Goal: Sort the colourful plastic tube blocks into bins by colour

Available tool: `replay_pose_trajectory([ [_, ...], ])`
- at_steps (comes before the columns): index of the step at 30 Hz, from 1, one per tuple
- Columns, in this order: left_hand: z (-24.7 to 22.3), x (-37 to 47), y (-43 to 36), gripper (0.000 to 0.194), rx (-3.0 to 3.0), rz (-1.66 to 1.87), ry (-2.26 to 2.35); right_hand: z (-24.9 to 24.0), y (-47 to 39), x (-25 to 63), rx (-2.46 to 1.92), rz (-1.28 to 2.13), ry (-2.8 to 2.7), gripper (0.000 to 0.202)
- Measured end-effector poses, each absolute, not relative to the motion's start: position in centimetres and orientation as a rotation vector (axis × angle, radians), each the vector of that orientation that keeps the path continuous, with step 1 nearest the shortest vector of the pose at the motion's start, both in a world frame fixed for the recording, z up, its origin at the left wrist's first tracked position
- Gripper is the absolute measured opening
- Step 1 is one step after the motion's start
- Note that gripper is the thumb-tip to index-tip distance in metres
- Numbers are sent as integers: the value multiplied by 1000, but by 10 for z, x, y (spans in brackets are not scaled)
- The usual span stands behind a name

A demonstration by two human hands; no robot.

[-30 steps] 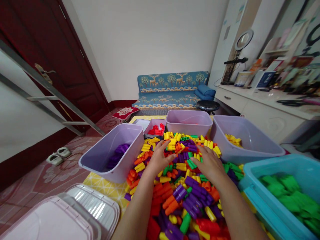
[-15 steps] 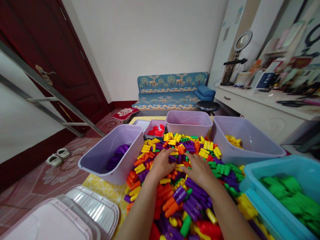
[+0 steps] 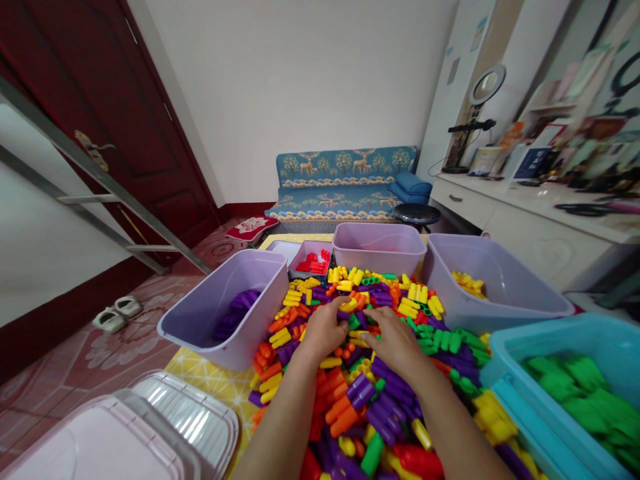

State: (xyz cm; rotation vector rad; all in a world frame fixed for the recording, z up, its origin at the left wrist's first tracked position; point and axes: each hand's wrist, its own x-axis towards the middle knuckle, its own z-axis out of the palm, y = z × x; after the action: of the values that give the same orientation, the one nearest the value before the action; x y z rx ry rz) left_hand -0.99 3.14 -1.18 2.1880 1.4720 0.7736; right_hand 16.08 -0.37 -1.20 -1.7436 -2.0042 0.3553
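Note:
A heap of plastic building pieces (image 3: pixel 345 400) in purple, orange, yellow, green and red covers the table in front of me. My left hand (image 3: pixel 325 330) rests in the middle of it, thumb and index finger apart, the index fingertip at a yellow-orange piece (image 3: pixel 349 305). Close by on the right, my right hand (image 3: pixel 395 335) reaches in with fingers spread and slightly bent. Between the two hands lie a green piece (image 3: pixel 354 322) and a purple one (image 3: pixel 363 320). Some fingertips are sunk among the pieces and partly hidden.
Around the heap stand a lilac bin (image 3: pixel 175 323) with purple pieces, a small box (image 3: pixel 300 267) with red ones, another lilac bin (image 3: pixel 380 253), one with yellow pieces (image 3: pixel 520 293), and a turquoise bin (image 3: pixel 510 340) with green ones. Clear lids (image 3: pixel 200 427) lie front left.
Pieces between my hands have shifted, so a green and a purple one now show there. The fingers have moved slightly; both hands stay in the same part of the heap.

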Motion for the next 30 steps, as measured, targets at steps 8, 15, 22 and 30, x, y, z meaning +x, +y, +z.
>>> replay_pose_trajectory([
  [8,-17,-10,35,47,2142,901,1352,-16,-1,160,-1646,362,-1917,31],
  [15,-13,-10,34,36,2065,915,1247,-15,-1,160,-1617,368,-1905,15],
  [22,-4,-9,31,34,1880,1039,1057,-6,-3,155,-1527,448,-1904,4],
  [30,1,-11,32,34,1713,1111,907,-13,4,151,-1437,640,-1588,40],
])
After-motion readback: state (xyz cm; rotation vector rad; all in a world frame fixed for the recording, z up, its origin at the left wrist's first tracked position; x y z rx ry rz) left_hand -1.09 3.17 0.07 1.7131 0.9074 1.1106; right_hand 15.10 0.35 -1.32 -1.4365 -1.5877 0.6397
